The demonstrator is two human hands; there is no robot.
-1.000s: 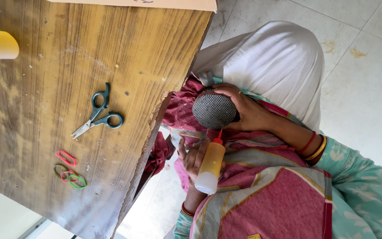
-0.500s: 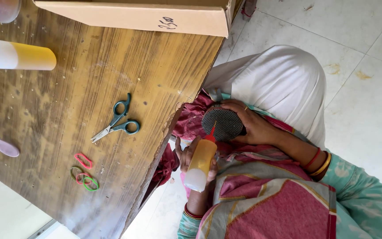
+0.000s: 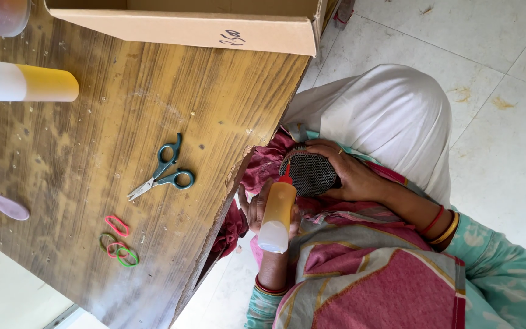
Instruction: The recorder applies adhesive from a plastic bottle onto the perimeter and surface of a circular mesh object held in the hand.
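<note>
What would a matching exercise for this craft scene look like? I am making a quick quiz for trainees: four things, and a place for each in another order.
Things:
1. scissors
2. small glue bottle
3. rubber bands
4. cardboard box

Places:
A. along the far edge of the wooden table
B. held in one hand, red tip against the black mesh piece
C. on the middle of the table, blades shut
D. in a loose cluster on the table, nearer the person than the scissors

Pairs: 1-C, 2-B, 3-D, 4-A
</note>
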